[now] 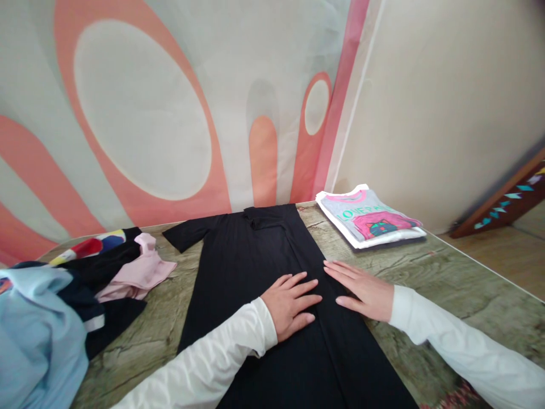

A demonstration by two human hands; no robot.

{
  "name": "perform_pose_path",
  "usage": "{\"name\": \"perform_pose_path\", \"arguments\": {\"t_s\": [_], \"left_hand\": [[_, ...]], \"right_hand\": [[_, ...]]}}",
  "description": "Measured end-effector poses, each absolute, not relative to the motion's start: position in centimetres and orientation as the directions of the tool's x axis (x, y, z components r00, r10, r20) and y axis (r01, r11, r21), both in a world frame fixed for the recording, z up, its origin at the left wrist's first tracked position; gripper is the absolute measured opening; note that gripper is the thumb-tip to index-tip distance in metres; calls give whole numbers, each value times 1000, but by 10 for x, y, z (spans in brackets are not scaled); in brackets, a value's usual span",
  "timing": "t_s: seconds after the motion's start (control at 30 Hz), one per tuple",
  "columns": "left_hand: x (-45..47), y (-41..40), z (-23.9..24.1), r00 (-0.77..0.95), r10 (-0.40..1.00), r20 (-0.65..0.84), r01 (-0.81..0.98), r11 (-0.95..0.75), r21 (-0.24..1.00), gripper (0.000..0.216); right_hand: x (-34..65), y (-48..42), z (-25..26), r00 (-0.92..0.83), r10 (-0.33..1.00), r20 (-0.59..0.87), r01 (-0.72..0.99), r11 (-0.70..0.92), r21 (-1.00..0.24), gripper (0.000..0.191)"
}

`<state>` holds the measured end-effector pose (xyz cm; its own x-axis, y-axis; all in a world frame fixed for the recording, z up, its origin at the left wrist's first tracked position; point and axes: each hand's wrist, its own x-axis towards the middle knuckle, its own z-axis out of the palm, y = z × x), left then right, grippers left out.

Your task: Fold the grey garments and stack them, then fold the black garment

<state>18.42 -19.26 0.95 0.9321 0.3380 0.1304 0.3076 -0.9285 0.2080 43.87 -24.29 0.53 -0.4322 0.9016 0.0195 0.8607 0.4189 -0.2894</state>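
A long black short-sleeved garment (238, 255), perhaps a dress or a long T-shirt, lies spread on the table with its neck end toward the wall. Its right side is folded inward in a lengthwise strip, while the left sleeve sticks out flat. My left hand (293, 304) rests palm down on the middle of the black cloth, fingers spread. Along the folded right edge lies my right hand (361, 287), fingers stretched out and touching the fabric. Neither hand grasps anything.
A folded stack of shirts, topped by a grey T-shirt with a pink cat print (374, 218), sits at the back right. Loose clothes, among them a light blue garment (38, 335) and a pink one (138, 270), are heaped at left. A patterned wall (230, 85) borders the wood-print table (447, 295).
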Motion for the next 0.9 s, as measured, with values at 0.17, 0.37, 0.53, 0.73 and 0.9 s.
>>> {"name": "perform_pose_path", "arguments": {"t_s": [0.17,0.37,0.53,0.73,0.9], "left_hand": [[186,-193,6,936,336,107,307,-925,223,46],[185,-190,-1,909,398,126,366,-905,219,56],[186,-190,0,907,400,134,365,-903,225,55],[186,-189,2,905,398,150,358,-903,236,50],[187,-188,1,903,398,163,354,-903,244,54]], "right_hand": [[446,-245,10,-468,882,-61,845,426,-323,72],[463,-247,17,-446,892,-69,849,397,-349,74],[447,-253,18,-507,860,-57,799,444,-405,80],[454,-263,30,-500,859,-111,823,432,-367,75],[454,-269,43,-498,866,-55,813,443,-377,42]]}}
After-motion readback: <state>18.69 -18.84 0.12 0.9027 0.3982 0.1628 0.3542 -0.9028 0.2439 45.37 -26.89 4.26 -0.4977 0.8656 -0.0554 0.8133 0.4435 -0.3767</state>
